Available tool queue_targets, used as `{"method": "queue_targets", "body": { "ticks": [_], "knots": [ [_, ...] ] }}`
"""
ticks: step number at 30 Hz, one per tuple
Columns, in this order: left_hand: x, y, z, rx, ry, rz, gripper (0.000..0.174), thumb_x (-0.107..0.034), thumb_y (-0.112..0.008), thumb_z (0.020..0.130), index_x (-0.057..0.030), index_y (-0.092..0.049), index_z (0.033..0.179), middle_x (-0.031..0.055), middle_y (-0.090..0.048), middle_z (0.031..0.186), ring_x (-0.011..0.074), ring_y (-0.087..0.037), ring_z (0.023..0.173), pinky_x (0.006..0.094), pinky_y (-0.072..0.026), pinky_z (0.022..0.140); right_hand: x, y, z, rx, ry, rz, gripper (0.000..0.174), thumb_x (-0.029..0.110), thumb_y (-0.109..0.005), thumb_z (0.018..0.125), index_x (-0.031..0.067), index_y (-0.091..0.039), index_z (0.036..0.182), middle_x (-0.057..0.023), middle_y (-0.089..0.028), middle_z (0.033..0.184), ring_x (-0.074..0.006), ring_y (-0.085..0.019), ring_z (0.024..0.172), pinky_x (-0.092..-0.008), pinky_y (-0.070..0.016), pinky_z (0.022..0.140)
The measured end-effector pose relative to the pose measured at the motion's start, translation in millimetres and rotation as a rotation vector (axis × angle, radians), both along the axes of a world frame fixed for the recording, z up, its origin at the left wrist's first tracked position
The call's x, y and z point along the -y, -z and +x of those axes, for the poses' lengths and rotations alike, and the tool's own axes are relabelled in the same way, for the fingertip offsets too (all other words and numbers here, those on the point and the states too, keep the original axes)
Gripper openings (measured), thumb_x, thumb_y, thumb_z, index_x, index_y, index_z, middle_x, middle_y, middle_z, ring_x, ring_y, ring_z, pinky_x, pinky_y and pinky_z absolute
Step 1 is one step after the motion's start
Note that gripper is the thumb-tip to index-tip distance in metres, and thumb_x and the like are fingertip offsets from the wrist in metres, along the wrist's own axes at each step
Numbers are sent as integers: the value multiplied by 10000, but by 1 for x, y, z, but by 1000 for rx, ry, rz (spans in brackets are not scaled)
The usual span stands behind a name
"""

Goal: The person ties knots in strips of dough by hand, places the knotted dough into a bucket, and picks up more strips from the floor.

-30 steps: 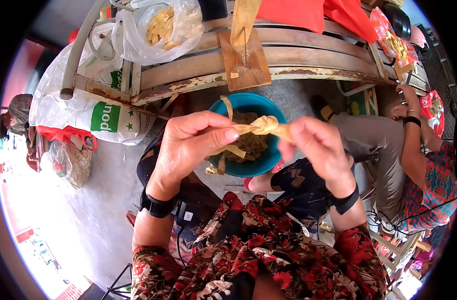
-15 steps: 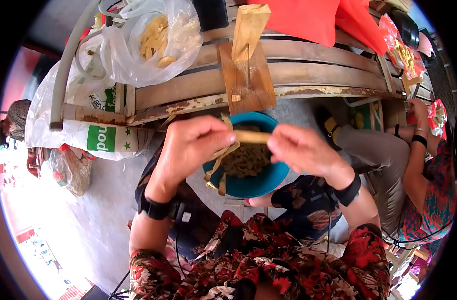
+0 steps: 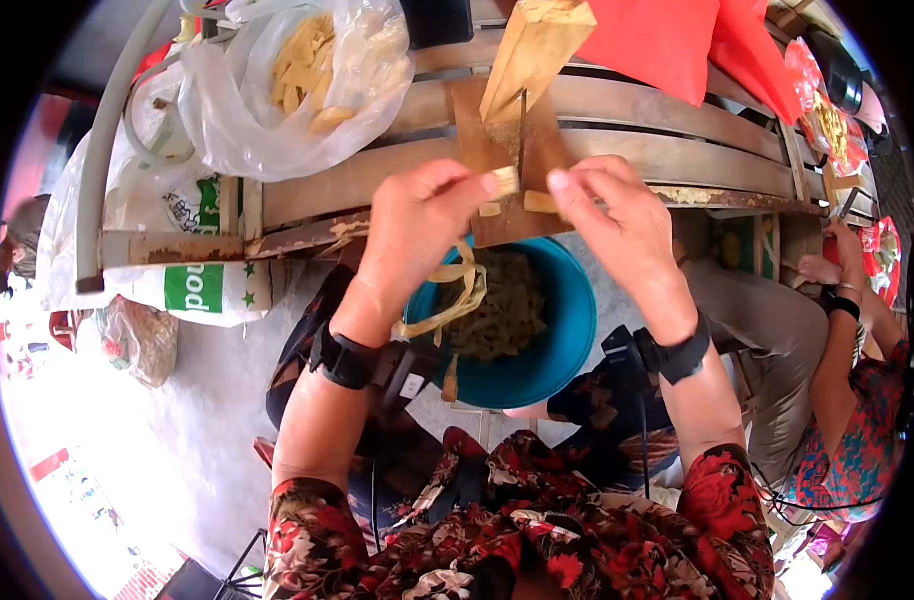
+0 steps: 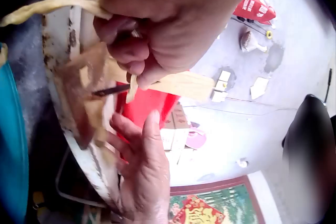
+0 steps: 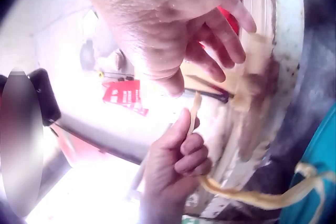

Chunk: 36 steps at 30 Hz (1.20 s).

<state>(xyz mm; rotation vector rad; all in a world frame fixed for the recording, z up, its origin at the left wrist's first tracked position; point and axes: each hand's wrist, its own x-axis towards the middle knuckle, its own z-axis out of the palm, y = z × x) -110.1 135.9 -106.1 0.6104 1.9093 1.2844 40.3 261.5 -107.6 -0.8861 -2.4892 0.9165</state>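
My left hand [image 3: 412,225] pinches the end of a pale yellow, soft strip [image 3: 505,181] between thumb and forefinger. The strip's long tail [image 5: 252,198] hangs from that hand down to the blue basin [image 3: 579,320]. Just beyond the fingertips, a thin dark blade [image 3: 523,130] stands upright between a wooden board [image 3: 497,232] and a wooden block [image 3: 537,50]. On the blade's other side is my right hand [image 3: 622,235], fingers spread and apart from the strip. A short yellow piece [image 3: 540,202] appears over the board by its thumb.
Many small cut pieces [image 3: 502,320] lie in the basin. A slatted bench [image 3: 627,155] bears the board, a clear bag of yellow pieces [image 3: 367,130] and a red bag [image 3: 637,50]. At the right sits another person [image 3: 837,420], hands near a second blade.
Both hands have moved forward from over the basin to the blade. The knotted strip stretched between them is now held by the left hand alone; the right has let go.
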Motion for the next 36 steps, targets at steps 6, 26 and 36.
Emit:
{"method": "queue_targets", "body": {
  "ticks": [6,26,36],
  "knots": [
    [44,-63,41,442,201,342,149,-51,-615,833,-24,-595,978,16,-594,758,53,-528,572,179,-417,480,32,-37,22,-564,96,-898,265,262,-564,901,1,-604,876,-60,-633,802,-134,-623,673,-248,-495,624],
    [112,-94,85,373,151,290,176,48,-614,770,13,-591,941,56,-641,801,109,-613,718,220,-497,620,132,-57,66,-633,-147,-874,187,128,-578,893,36,-500,1036,-7,-552,803,-15,-452,576,-152,-386,505],
    [105,-71,90,570,13,337,235,-57,-578,828,11,-542,1050,84,-634,852,167,-618,784,294,-514,679,123,-74,86,-739,-196,-1468,437,-30,-500,859,9,-378,1277,-88,-618,949,-21,-429,500,-163,-330,412]
  ]
}}
